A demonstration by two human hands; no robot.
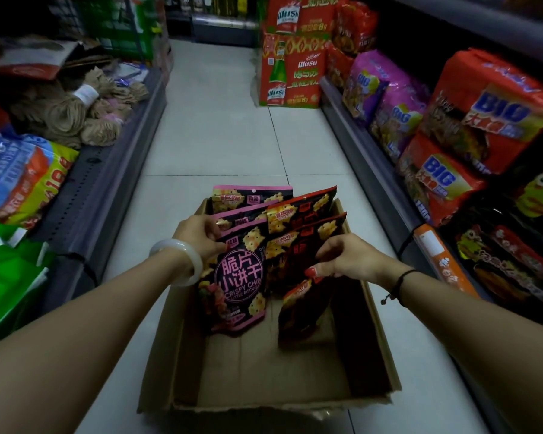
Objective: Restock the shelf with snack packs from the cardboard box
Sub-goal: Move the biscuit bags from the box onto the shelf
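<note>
A cardboard box (375,333) sits open on the aisle floor below me. Several black snack packs stand in its far half. The nearest left one is a pink-trimmed crispy chip pack (240,280); my left hand (199,234) grips its top edge. To the right stand red-trimmed packs (301,214). My right hand (342,256) pinches the top of the front red-trimmed pack (304,308), thumb in front and fingers behind it. The box's near half shows bare cardboard.
Low shelves run along both sides of the tiled aisle. The right shelf (373,164) holds big red and purple snack bags (489,111). The left shelf (107,170) holds rope bundles and bags. Red drink cartons (290,70) stack at the aisle's far end.
</note>
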